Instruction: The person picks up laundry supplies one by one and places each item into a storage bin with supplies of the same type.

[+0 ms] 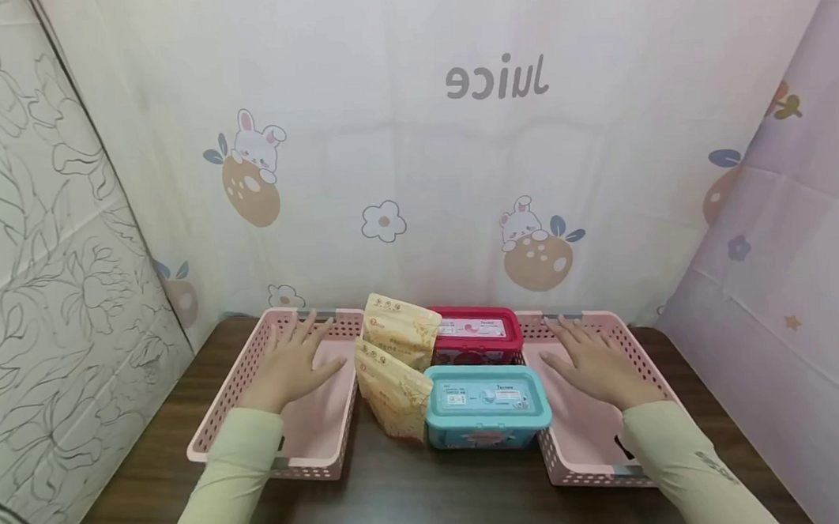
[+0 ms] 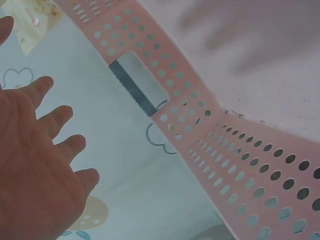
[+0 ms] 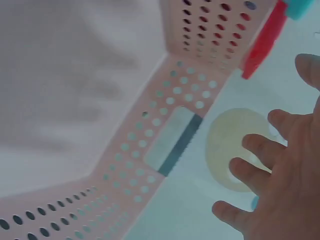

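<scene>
My left hand (image 1: 290, 369) hovers over the left pink basket (image 1: 338, 460) with its fingers spread and holds nothing. Over the right pink basket (image 1: 565, 466) is my right hand (image 1: 596, 363), its fingers likewise spread and holding nothing. Each wrist view shows the bare basket floor and a perforated wall with a grey-edged handle slot. Between the baskets stand two cream pouches, a rear pouch (image 1: 402, 330) and a front pouch (image 1: 395, 390). Beside them are a red lidded box (image 1: 476, 330) at the back and a light blue lidded box (image 1: 487, 401) in front.
All of this stands on a dark wooden table (image 1: 375, 502). A printed curtain (image 1: 414, 167) hangs close behind it. Side walls of patterned sheeting rise on the left (image 1: 56, 257) and on the right (image 1: 784, 290).
</scene>
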### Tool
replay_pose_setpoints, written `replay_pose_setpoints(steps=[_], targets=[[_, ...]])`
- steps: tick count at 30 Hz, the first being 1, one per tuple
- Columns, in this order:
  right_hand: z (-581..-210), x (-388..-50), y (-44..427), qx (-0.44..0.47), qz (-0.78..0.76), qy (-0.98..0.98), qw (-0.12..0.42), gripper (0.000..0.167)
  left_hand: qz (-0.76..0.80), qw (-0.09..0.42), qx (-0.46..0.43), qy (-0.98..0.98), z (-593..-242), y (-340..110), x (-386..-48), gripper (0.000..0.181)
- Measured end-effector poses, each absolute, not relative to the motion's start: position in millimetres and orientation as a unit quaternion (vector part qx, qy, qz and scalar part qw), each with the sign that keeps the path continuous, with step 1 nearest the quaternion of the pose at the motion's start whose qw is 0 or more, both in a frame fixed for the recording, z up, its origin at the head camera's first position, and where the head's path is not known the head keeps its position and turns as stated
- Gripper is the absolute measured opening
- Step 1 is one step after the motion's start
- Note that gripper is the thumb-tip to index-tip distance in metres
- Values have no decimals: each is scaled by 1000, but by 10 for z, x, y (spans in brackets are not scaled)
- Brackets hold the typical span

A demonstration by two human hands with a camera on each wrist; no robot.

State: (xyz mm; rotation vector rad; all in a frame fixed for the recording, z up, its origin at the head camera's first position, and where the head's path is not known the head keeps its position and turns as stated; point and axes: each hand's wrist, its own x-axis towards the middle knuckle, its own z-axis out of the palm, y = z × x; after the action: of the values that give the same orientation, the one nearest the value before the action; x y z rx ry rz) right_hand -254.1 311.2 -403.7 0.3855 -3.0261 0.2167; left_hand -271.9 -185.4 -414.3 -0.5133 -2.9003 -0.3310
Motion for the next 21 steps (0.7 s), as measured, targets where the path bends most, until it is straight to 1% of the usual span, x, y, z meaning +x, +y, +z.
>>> replay_pose_setpoints(steps=[21], targets=[[-3716, -2324, 2923, 172, 108, -979, 37, 78, -119, 87, -186, -971, -3897, -1802, -2567, 76]])
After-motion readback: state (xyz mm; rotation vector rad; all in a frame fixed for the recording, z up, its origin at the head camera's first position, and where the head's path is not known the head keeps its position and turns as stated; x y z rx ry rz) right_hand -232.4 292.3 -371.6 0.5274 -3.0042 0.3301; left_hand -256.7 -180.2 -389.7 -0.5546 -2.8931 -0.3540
